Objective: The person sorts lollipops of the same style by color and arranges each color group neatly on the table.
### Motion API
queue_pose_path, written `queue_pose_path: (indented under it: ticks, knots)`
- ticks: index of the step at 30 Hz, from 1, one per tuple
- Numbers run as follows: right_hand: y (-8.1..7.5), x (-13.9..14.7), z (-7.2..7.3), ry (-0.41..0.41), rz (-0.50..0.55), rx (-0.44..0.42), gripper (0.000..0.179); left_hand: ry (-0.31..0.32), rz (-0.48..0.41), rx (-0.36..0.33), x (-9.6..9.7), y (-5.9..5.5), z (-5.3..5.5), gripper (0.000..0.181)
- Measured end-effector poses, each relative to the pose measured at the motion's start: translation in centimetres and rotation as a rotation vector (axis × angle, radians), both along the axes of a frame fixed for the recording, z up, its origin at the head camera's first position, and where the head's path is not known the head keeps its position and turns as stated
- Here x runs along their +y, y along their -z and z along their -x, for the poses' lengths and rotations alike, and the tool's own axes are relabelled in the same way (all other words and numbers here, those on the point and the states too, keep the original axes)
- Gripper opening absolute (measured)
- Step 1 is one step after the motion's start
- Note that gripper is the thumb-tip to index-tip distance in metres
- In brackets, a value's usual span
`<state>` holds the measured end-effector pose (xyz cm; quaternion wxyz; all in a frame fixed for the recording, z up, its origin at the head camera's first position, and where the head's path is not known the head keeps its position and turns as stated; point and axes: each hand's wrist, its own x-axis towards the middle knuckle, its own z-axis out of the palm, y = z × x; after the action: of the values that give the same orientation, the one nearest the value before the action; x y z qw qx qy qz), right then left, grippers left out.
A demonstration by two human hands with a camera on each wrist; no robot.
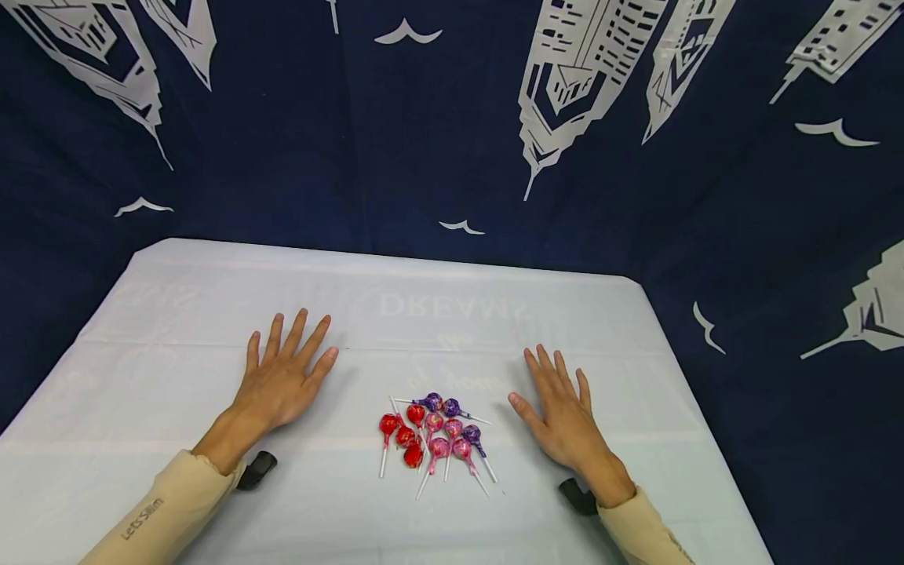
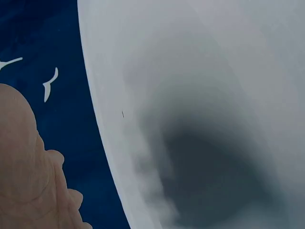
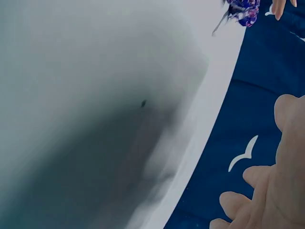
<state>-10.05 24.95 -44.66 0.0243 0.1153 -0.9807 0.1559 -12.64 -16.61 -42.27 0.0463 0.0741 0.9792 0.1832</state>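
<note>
Wht tbl (image 1: 282, 275): far edge beyond fingertips, open rm btwn. Lollipops (image 1: 434, 423) btwn thumbs, clear of both. L hand (image 1: 277, 386): fingers spread; R hand (image 1: 563, 417): fingers slightly apart; tbl contact unclear.

Lollipops (image 1: 434, 423) obstruct the table (image 1: 339, 510) centrally, with passing room either side.

I see L hand (image 1: 282, 388) & R hand (image 1: 563, 420) out over a white table (image 1: 318, 510), fingers straight, w/ red, pink & purple lollipops (image 1: 453, 428) bunched btwn 'em, nearer R hand.
</note>
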Motion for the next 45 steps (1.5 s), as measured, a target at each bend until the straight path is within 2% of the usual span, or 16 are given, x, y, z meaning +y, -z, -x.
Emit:
queue_pose_path:
  ticks: [8, 16, 22, 27, 32, 40, 45]
  knots:
    - [-0.5, -0.8, -0.8, -0.041, 0.010, 0.006, 0.077, 0.052, -0.016, -0.001, 0.9, -0.1, -0.2, 0.072]
    - [-0.9, -1.4, -1.5, -0.079, 0.020, 0.005, 0.076, 0.197, -0.057, 0.039, 1.6, -0.2, -0.3, 0.074]
    - [-0.9, -1.9, -2.0, -0.159, 0.067, 0.044, 0.074, 0.300, -0.148, 0.038, 1.7, 0.1, -0.3, 0.077]
    - [-0.9, -2.3, -2.3, -0.233, 0.098, 0.086, 0.075, 0.381, -0.235, 0.080, 1.9, 0.4, -0.2, 0.082]
    - [-0.8, -2.7, -2.6, -0.276, 0.134, 0.109, 0.070, 0.435, -0.319, 0.112, 2.1, 0.6, -0.3, 0.079]
    - [-0.7, -3.2, -3.0, -0.338, 0.164, 0.107, 0.066, 0.455, -0.418, 0.044, 2.5, 0.7, -0.5, 0.077]
    - [-0.5, -3.4, -3.2, -0.391, 0.176, 0.101, 0.063, 0.471, -0.477, -0.011, 2.7, 1.0, -0.6, 0.067]
